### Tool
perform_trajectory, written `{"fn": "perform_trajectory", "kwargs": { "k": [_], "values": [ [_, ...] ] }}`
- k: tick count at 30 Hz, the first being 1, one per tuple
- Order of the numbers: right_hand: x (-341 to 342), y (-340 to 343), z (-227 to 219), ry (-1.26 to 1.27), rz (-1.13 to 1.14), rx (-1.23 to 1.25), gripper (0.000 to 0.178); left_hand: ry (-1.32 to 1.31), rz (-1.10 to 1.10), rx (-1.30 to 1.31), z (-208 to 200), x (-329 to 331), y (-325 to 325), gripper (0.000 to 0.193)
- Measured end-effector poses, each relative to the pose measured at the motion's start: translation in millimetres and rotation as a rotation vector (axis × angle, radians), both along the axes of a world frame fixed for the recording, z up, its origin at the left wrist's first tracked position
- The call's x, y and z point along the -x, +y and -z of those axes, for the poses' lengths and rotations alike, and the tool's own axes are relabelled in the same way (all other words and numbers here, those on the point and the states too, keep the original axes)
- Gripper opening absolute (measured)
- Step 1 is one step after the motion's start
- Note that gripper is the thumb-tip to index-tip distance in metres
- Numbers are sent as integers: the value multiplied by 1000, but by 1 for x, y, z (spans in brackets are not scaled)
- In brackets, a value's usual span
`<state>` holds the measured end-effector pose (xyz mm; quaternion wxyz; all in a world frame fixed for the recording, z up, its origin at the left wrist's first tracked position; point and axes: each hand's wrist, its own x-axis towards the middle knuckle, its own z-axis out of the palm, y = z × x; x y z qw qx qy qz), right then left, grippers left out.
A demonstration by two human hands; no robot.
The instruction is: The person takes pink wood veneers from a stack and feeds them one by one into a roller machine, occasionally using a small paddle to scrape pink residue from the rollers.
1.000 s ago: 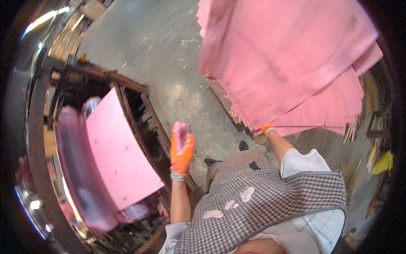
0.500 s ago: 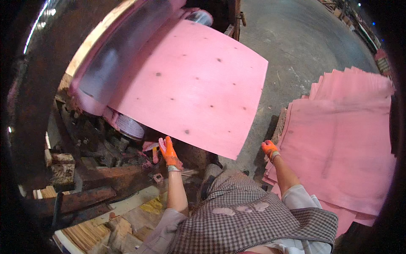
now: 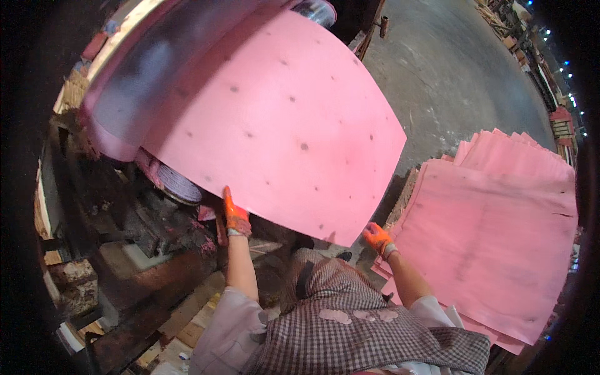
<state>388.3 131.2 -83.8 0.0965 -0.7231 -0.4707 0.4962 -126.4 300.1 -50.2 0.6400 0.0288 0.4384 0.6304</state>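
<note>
A large pink wood veneer sheet (image 3: 281, 125) with dark spots slopes out from a pink-stained roller (image 3: 140, 81) at the upper left. My left hand (image 3: 237, 219), in an orange-coated glove, is at the sheet's near edge; one digit lies over the top face and the others are partly hidden at the edge. At the sheet's near right corner is my right hand (image 3: 377, 239), also in an orange glove, its fingers curled against the side edge. Just beyond that hand, on the right, lies a stack of pink sheets (image 3: 487, 244) with uneven edges.
Dark, grimy machine framework (image 3: 144, 219) and wood blocks (image 3: 72, 281) lie to the left. Concrete floor (image 3: 450, 81) stretches away at the upper right, with piled materials (image 3: 531, 56) along its far side. A checked apron (image 3: 350, 331) covers my front.
The sheet now reaches nearer to me and further right in view. My left hand has met its near edge, and my right hand has moved from beside the stack to the sheet's corner.
</note>
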Motion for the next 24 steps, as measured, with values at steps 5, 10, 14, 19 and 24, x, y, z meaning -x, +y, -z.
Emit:
{"fn": "perform_trajectory", "kwargs": {
  "k": [5, 10, 14, 19, 24],
  "values": [
    [30, -29, 1, 17, 54, 16, 100, 192, 403, 84, -3, -62, -47, 56],
    [32, -51, -8, -137, 294, -106, 96, 1203, 1327, -153, -212, -318, -11, 44],
    [-57, -74, -6, -255, 837, -378, 72, 1303, 1030, -1471, -244, -590, -53, 38],
    [-306, -289, -167, -993, 1235, -565, 64, -262, 1422, -1296, -392, -672, -200, 73],
    [-382, -379, -395, -2015, 1184, -649, 57, 5, 1824, -1434, -339, -640, -253, 74]
  ]
}}
